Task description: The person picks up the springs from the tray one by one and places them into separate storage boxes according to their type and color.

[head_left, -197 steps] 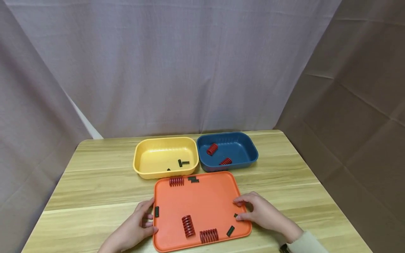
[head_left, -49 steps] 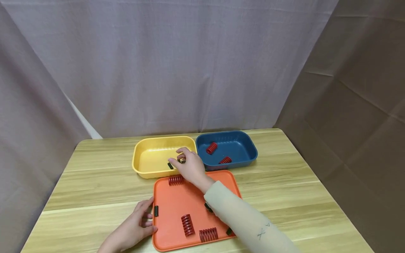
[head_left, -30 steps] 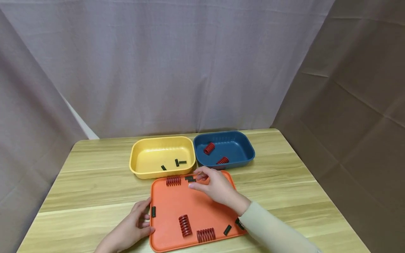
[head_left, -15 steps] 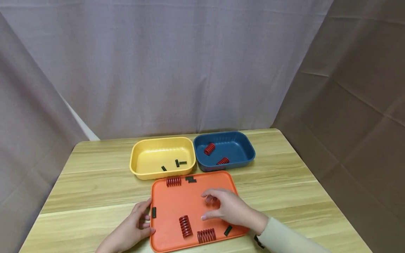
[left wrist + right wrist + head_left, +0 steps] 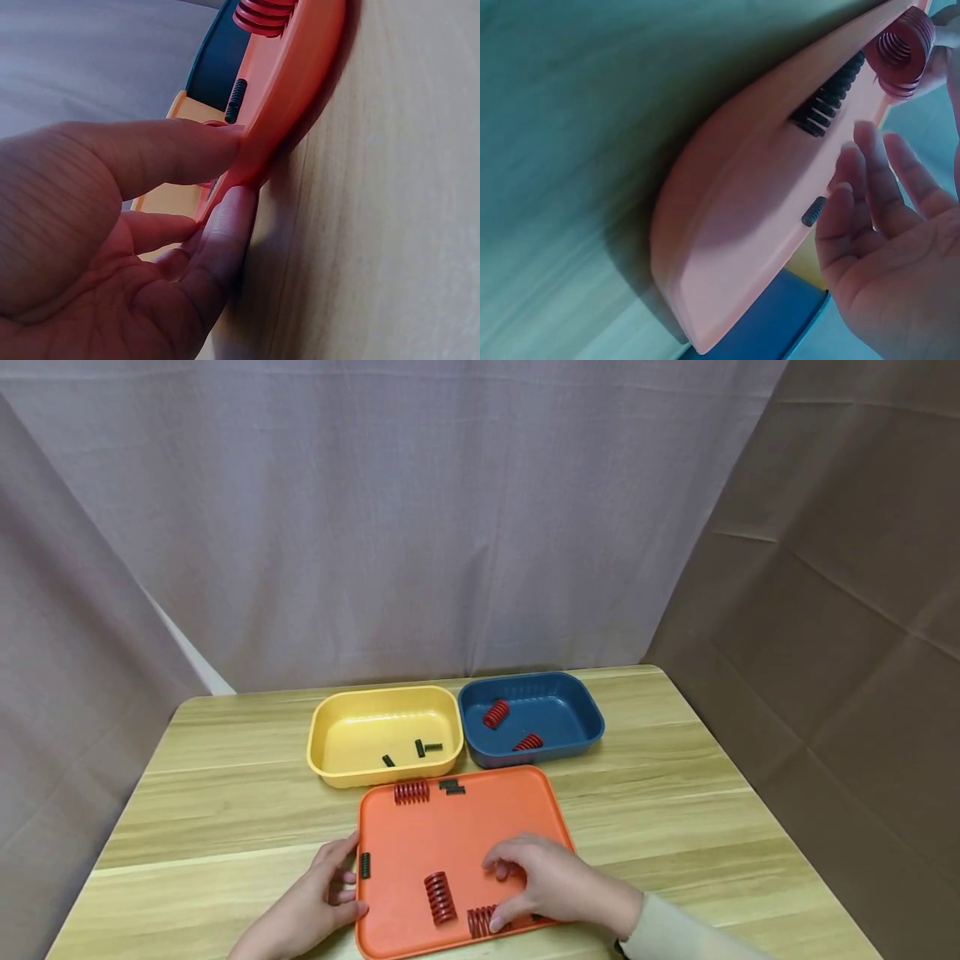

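An orange tray point(image 5: 457, 831) lies in front, its left rim pinched between the thumb and fingers of my left hand point(image 5: 307, 893). My right hand point(image 5: 551, 881) is over the tray's front right part, fingers apart and bent. Its thumb tip overlaps a red coil spring point(image 5: 480, 921) at the front edge, also a red spring point(image 5: 900, 49) in the right wrist view. Another red spring point(image 5: 440, 897) lies left of it, and a third red spring point(image 5: 412, 792) at the back rim. A black spring point(image 5: 829, 97) sits beneath my right hand, mostly hidden from the head view.
Small black springs point(image 5: 452, 787) lie at the tray's back, and one black spring point(image 5: 365, 865) by its left rim. Behind stand a yellow bin point(image 5: 352, 772) with several black springs and a blue bin point(image 5: 536, 756) with red springs. Grey curtains surround the wooden table point(image 5: 225, 793).
My right hand has gone from the tray's right edge to the yellow bin and back to the front red spring. The small black spring it touched at that edge is gone from there.
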`<state>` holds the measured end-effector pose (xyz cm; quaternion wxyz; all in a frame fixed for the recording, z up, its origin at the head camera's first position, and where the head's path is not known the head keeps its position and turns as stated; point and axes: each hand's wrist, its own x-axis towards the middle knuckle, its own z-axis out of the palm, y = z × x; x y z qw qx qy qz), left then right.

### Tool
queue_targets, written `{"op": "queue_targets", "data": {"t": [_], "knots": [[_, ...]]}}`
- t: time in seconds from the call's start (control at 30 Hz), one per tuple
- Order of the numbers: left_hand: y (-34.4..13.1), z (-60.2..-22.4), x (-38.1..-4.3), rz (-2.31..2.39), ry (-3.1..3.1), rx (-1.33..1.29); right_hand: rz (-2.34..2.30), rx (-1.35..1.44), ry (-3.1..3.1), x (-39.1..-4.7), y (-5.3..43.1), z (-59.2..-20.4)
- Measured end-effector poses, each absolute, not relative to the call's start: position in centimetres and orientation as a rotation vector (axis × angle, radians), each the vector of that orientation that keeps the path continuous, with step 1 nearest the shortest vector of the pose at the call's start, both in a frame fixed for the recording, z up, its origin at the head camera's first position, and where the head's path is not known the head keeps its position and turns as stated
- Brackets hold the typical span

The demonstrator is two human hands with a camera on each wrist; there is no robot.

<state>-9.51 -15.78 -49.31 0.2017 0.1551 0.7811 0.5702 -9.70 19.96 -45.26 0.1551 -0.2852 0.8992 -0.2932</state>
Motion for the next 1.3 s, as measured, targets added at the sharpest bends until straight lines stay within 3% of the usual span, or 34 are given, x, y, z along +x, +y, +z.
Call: {"op": "queue_targets", "data": {"t": [1.3], "knots": [[-15.78, -49.28, -9.55, 1.599, 2.153, 0.416, -0.673, -1.033, 2.496, -9.54, 19.51, -45.65]]}}
